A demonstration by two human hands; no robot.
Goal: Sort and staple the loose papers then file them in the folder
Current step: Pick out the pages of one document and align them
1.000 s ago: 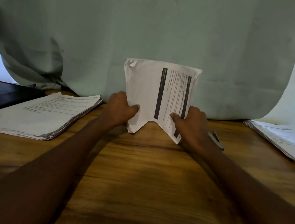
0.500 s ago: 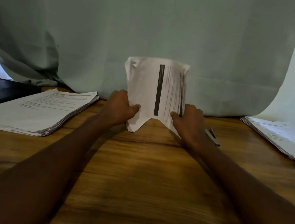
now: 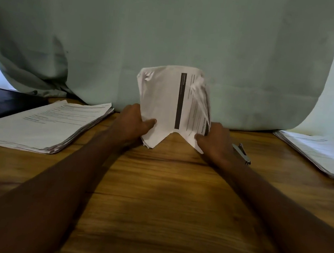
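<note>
A small bundle of printed papers [image 3: 164, 101] stands upright on the wooden table [image 3: 164, 199], bowed so its lower corners rest on the wood. My left hand [image 3: 133, 122] grips its left lower edge, thumb on the front sheet. My right hand [image 3: 216, 142] grips the right edge, where the sheets curl inward. A silver stapler [image 3: 242, 153] lies just right of my right hand, partly hidden by it. A thick stack of papers [image 3: 43, 126] lies at the left. A dark folder [image 3: 0, 101] sits at the far left, behind that stack.
Another flat pile of sheets [image 3: 321, 154] lies at the right edge of the table. A pale green curtain [image 3: 172, 33] hangs close behind the table and touches its back edge. Bare wood stretches between my forearms toward the near edge.
The right side of the bundle has been pushed inward, so the papers look narrower and more curled. Both hands stay on the bundle.
</note>
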